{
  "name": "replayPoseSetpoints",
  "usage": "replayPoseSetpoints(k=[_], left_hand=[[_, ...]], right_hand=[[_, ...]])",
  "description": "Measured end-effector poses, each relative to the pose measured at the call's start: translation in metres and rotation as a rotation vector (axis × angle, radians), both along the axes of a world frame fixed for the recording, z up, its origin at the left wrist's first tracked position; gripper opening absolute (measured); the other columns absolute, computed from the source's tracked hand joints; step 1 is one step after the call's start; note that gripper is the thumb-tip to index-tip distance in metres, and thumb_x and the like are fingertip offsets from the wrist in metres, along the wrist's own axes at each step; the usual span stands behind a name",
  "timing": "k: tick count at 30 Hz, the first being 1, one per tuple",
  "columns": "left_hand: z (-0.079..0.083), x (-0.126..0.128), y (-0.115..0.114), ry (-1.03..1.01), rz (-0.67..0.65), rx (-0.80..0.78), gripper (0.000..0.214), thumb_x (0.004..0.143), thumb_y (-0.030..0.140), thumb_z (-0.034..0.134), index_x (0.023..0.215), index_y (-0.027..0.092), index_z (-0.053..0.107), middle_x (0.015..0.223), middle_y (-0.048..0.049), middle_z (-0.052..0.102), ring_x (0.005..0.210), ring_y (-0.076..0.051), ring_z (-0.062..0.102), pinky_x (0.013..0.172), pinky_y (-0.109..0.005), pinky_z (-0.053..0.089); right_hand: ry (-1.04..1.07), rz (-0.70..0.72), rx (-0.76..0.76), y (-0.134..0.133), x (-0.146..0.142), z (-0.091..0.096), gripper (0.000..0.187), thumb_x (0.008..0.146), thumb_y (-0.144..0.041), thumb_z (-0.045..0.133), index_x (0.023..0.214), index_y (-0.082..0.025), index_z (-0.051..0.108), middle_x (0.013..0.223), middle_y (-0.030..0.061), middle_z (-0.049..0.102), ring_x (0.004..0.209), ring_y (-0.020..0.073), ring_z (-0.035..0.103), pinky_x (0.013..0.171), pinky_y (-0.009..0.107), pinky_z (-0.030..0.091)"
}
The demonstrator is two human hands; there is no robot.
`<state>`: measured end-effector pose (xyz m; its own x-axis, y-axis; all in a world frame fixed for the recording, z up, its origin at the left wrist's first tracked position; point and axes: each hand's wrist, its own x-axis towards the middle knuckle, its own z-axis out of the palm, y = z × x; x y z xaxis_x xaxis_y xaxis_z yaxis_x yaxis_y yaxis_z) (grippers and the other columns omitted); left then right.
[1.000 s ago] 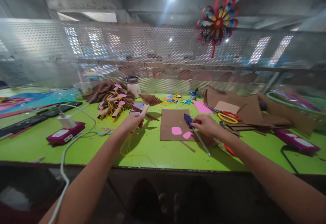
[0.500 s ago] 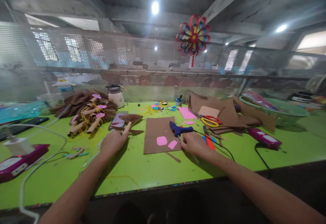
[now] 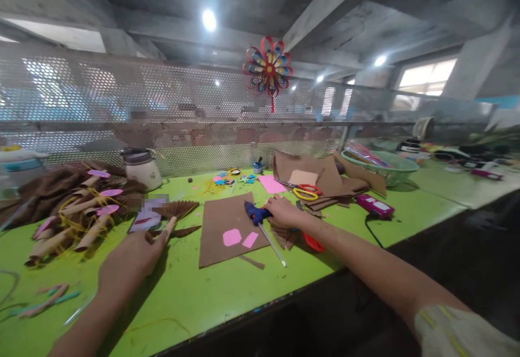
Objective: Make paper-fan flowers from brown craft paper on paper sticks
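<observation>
My left hand (image 3: 132, 262) is closed, thumb and fingers pinching the narrow end of a small brown pleated paper fan (image 3: 182, 209). Over the handle of a blue glue gun (image 3: 255, 213) lies my right hand (image 3: 284, 212), its fingers curled round the handle end. A clear glue stick (image 3: 275, 248) juts from the back of the gun. The gun rests on the right edge of a brown paper sheet (image 3: 217, 213), which also bears two pink paper pieces (image 3: 232, 237). A pleated brown piece (image 3: 286, 238) lies partly hidden below my right wrist.
Paper rolls with yellow strands (image 3: 87, 238) are heaped at left, before a lidded jar (image 3: 142, 170). Scissors (image 3: 306, 192) lie on brown sheets (image 3: 325, 167) at the back right, near a green basket (image 3: 382, 170) and a purple power strip (image 3: 374, 206).
The view has turned to the right. My right hand has moved from beside the glue stick up to the glue gun's handle. My left hand keeps the fan.
</observation>
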<state>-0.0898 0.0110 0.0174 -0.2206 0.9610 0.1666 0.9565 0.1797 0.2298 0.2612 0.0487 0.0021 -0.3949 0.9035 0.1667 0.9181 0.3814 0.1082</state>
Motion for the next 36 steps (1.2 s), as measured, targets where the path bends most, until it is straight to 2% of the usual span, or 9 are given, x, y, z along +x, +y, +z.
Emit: replayPoseSetpoints(k=[2,5,8,12,18,23,29,33,36], left_hand=[[0.004,0.009,-0.007,0.073,-0.015,0.178,0.052,0.083,0.062,0.029,0.074,0.019,0.056,0.086,-0.0169,0.062,0.079,-0.032,0.059,0.066,-0.039,0.042],[0.004,0.03,-0.011,0.133,-0.299,0.33,0.039,0.088,0.046,0.031,0.078,0.019,0.057,0.092,-0.0141,0.06,0.086,-0.027,0.057,0.076,-0.037,0.041],[-0.003,0.055,-0.007,0.069,-0.584,0.238,0.03,0.085,0.038,0.04,0.083,0.018,0.061,0.095,-0.0115,0.06,0.089,-0.025,0.056,0.08,-0.036,0.041],[-0.017,0.073,-0.003,0.023,-0.781,0.071,0.028,0.085,0.033,0.041,0.083,0.018,0.064,0.09,-0.01,0.06,0.084,-0.023,0.055,0.076,-0.034,0.04],[-0.032,0.068,-0.002,-0.039,-0.795,0.1,0.031,0.088,0.034,0.039,0.083,0.017,0.065,0.091,-0.0105,0.058,0.086,-0.023,0.052,0.078,-0.034,0.04],[-0.036,0.066,-0.001,-0.06,-0.773,0.134,0.033,0.089,0.035,0.037,0.082,0.017,0.064,0.091,-0.0097,0.058,0.09,-0.024,0.052,0.08,-0.035,0.04],[-0.038,0.066,-0.002,-0.078,-0.748,0.124,0.033,0.09,0.036,0.038,0.082,0.016,0.064,0.092,-0.0093,0.056,0.088,-0.023,0.052,0.08,-0.035,0.04],[-0.041,0.067,-0.004,-0.07,-0.73,0.123,0.029,0.088,0.034,0.041,0.082,0.016,0.064,0.091,-0.0091,0.055,0.09,-0.023,0.051,0.081,-0.035,0.04],[-0.041,0.068,-0.004,-0.066,-0.711,0.132,0.027,0.087,0.033,0.043,0.082,0.017,0.064,0.09,-0.009,0.055,0.09,-0.023,0.051,0.08,-0.035,0.04]], right_hand=[[-0.012,0.023,-0.009,0.007,0.001,-0.005,0.023,0.082,-0.02,0.054,0.101,-0.013,0.065,0.104,0.0139,0.063,0.102,0.0268,0.052,0.081,0.033,0.039],[-0.023,0.063,-0.01,0.011,0.001,-0.012,0.022,0.085,-0.021,0.053,0.103,-0.013,0.063,0.103,0.0139,0.063,0.098,0.0257,0.054,0.079,0.032,0.039],[-0.042,0.111,-0.014,0.013,0.003,-0.013,0.02,0.085,-0.018,0.055,0.102,-0.012,0.062,0.1,0.0134,0.063,0.093,0.0235,0.055,0.077,0.03,0.039],[-0.05,0.142,0.019,0.017,0.021,-0.001,0.021,0.084,-0.01,0.053,0.103,-0.01,0.06,0.106,0.0144,0.061,0.101,0.0219,0.05,0.084,0.029,0.037],[-0.035,-0.026,0.056,0.034,0.115,0.034,0.025,0.086,-0.011,0.047,0.106,-0.008,0.062,0.104,0.0162,0.062,0.099,0.0225,0.052,0.085,0.03,0.036],[-0.039,-0.154,0.001,0.041,0.181,0.021,0.027,0.079,-0.011,0.056,0.103,-0.014,0.067,0.097,0.0113,0.067,0.088,0.0199,0.06,0.073,0.026,0.039],[0.0,-0.17,0.02,0.048,0.202,-0.013,0.031,0.081,-0.013,0.054,0.111,-0.012,0.066,0.107,0.0148,0.066,0.1,0.0209,0.059,0.083,0.026,0.039],[0.013,-0.143,0.055,0.05,0.213,-0.015,0.033,0.079,-0.016,0.057,0.11,-0.013,0.066,0.11,0.014,0.065,0.104,0.0242,0.056,0.091,0.031,0.038],[0.05,-0.122,0.181,0.053,0.214,-0.009,0.034,0.074,-0.017,0.058,0.107,-0.012,0.067,0.105,0.0144,0.065,0.1,0.0266,0.056,0.09,0.035,0.04]])
